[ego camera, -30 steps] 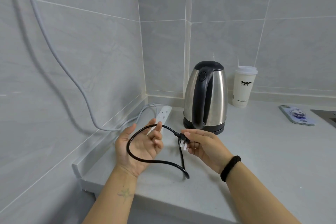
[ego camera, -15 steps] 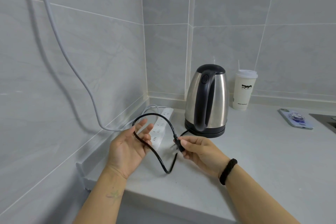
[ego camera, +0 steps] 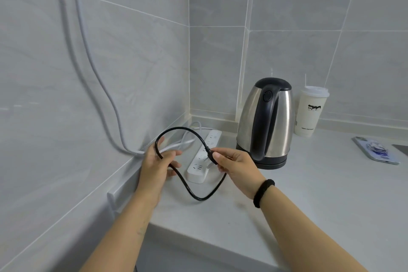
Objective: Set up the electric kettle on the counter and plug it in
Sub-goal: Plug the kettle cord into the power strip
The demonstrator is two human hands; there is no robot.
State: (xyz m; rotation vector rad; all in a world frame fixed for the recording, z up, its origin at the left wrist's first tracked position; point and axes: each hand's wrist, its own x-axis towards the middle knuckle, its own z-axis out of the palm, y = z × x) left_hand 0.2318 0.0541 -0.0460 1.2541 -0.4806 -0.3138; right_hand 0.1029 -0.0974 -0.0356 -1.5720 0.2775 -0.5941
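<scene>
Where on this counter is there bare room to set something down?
Free: the counter between the kettle and the phone, and the front edge right of the right hand. Crowded: the corner, with the power strip, black cord and left hand.

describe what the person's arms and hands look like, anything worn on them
Both forearms are bare, no sleeves in view. The right wrist carries a black band, thick and matte, snug round it. The left hand and right hand show no gloves; rings cannot be made out.
</scene>
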